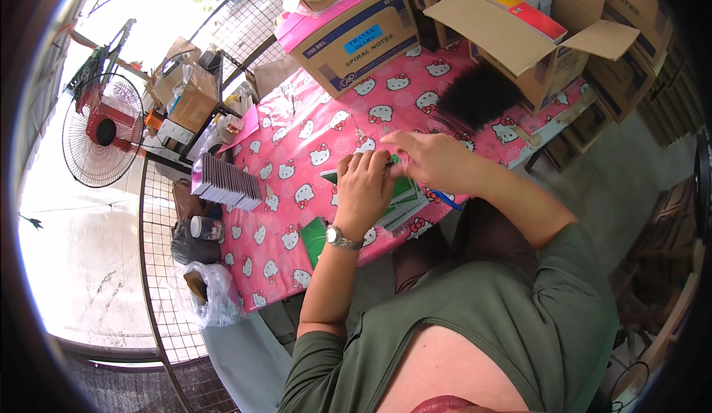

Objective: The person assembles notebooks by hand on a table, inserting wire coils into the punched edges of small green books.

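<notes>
Green-covered notebooks (405, 204) lie at the near edge of the table, below both hands. My left hand (363, 190), with a watch on its wrist, is closed over the top notebook. Against its fingertips, my right hand (434, 162) pinches at the notebook's edge, its index finger stretched forward. What sits between those fingers is too small to make out. A blue curved piece (449, 201), perhaps a tool handle, shows just below my right hand. Another green notebook (314, 239) lies to the left, by my left forearm.
A black bristly heap (478, 97) lies on the pink patterned tablecloth (297, 168), far right. Purple-edged notebooks (226, 183) stand in a row at left. A closed carton (356, 42) and an open carton (530, 60) with colourful notebooks are behind. A fan (104, 131) stands far left.
</notes>
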### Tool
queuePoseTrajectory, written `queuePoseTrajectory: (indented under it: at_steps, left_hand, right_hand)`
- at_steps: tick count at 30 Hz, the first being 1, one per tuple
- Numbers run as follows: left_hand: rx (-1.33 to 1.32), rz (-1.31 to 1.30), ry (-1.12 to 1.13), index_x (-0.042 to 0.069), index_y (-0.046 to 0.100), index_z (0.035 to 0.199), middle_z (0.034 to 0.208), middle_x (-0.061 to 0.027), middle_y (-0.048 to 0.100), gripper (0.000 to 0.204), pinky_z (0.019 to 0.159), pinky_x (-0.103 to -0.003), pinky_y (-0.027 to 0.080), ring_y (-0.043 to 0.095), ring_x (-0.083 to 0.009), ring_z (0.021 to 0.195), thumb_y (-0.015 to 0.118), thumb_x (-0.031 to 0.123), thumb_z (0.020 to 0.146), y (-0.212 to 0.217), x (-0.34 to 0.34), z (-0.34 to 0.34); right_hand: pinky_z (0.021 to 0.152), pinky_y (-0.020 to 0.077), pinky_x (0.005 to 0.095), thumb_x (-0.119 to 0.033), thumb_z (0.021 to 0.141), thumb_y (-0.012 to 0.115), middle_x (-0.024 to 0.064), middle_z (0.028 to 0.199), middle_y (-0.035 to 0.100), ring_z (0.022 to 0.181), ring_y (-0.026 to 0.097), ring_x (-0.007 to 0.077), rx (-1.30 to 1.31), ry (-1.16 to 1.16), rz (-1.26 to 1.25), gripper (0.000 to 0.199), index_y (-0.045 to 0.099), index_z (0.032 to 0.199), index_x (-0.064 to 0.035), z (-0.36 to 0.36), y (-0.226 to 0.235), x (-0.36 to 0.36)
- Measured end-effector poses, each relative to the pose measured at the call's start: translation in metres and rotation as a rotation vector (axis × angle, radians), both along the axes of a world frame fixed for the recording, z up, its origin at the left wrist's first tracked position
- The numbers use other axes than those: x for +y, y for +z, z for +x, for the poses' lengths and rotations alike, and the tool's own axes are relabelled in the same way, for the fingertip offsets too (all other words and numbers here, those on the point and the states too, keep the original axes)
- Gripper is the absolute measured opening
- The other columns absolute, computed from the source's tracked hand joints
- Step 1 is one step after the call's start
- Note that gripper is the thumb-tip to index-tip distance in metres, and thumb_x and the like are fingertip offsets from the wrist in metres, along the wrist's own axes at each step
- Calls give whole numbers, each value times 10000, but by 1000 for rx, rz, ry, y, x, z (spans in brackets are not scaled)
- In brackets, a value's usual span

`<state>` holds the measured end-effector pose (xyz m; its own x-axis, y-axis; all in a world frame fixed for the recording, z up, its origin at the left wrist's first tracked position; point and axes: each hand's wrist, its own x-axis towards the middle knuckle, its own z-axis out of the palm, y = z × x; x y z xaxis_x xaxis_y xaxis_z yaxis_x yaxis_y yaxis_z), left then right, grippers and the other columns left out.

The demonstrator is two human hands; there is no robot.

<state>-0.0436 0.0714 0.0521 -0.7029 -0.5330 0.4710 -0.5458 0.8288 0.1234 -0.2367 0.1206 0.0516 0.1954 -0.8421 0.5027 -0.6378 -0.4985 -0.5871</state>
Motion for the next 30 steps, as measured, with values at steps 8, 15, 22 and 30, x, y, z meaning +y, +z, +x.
queuePoseTrajectory:
  at_steps: [8,15,22,30]
  left_hand:
    - [5,178,-140,57,586,1112,974,-108,671,216,1016,-451,386,631,-304,995,627,165,930,2,-12,9]
    - [0,-1,199,73,626,1061,1163,-107,612,245,1075,-498,331,495,-377,1216,693,243,898,-12,-3,30]
    - [55,137,60,86,632,1028,1014,-90,595,301,883,-459,420,538,-316,1024,766,263,825,-7,-9,19]
    - [99,197,25,59,629,1021,1009,-103,595,351,891,-445,433,541,-322,1015,796,260,787,-2,-11,17]
  right_hand:
    - [719,552,423,-266,945,616,190,852,680,847,694,317,-217,-263,234,373,561,1209,-9,-50,-139,-112]
    - [1063,426,430,-435,825,725,167,1310,593,1279,517,338,197,-107,515,593,570,1318,-143,-44,-158,-112]
    - [980,444,308,-331,889,697,8,1151,626,1100,579,118,-366,704,861,548,557,1347,-64,-50,16,-62]
    - [948,425,302,-346,866,716,38,1162,614,1071,561,149,-228,654,783,523,600,1302,-81,-51,10,-65]
